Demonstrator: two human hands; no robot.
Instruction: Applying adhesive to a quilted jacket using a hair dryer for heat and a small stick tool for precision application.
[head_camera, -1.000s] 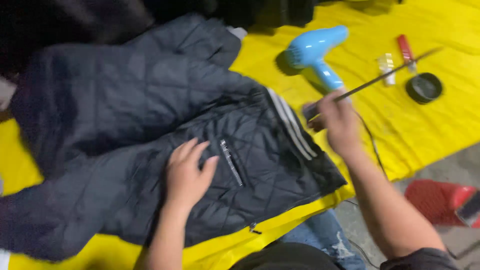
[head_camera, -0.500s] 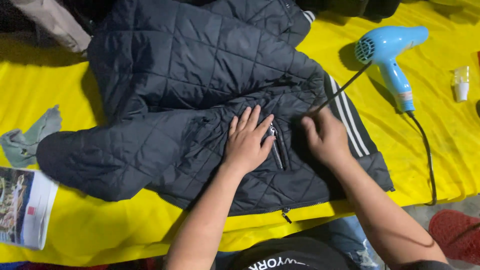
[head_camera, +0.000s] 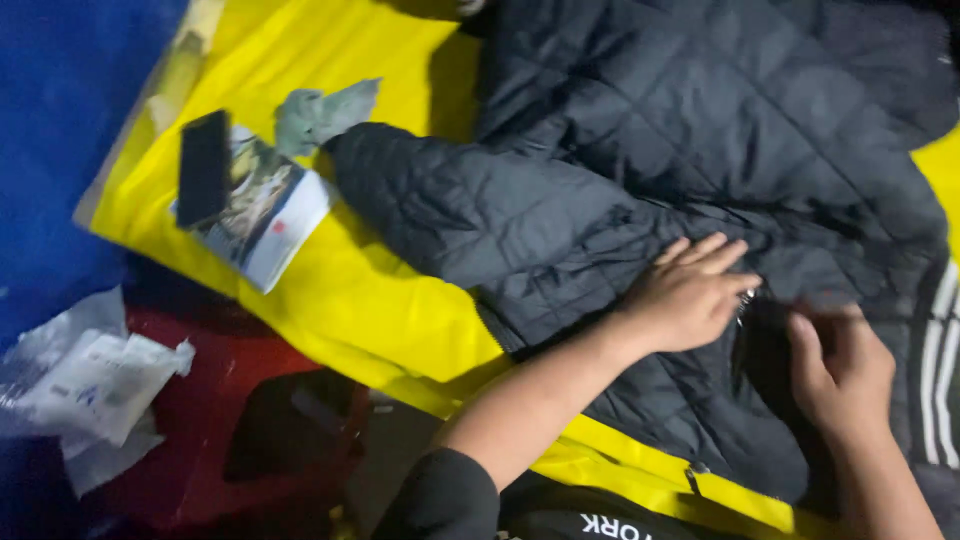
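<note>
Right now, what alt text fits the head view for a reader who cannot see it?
Two bare hands, left hand flat and right hand beside it, press on a dark quilted jacket spread over a yellow sheet. A booklet with a black phone on it lies to the left.

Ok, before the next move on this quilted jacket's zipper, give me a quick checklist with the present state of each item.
1. Left hand flat on the dark quilted jacket: ok.
2. Right hand at the zipper: ok.
3. Zipper pull in clear view: cannot tell, blurred.
4. Tool in right hand: cannot tell.
5. Jacket lying on the yellow sheet: ok.
6. Booklet and dark phone apart from the sleeve: ok.
</note>
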